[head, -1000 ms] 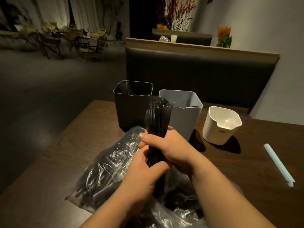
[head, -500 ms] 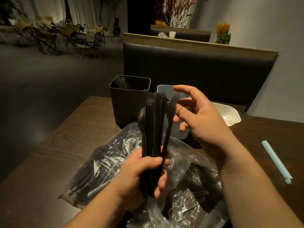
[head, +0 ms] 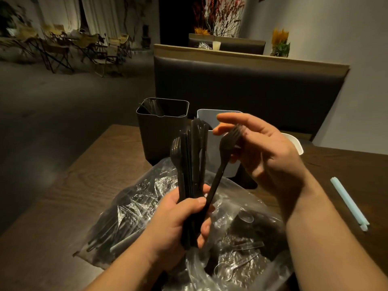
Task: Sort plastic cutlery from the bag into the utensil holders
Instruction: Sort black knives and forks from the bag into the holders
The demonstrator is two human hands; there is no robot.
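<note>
Peeling one fork (head: 220,175) off the bundle (head: 194,156) above the bag (head: 136,206)
left hand (head: 184,215) clamped on bundle; right hand (head: 266,156) loose at fork's head, cannot tell if it pinches; weak hold could drop fork; tugging could spill bundle onto desk (head: 105,164)
</note>
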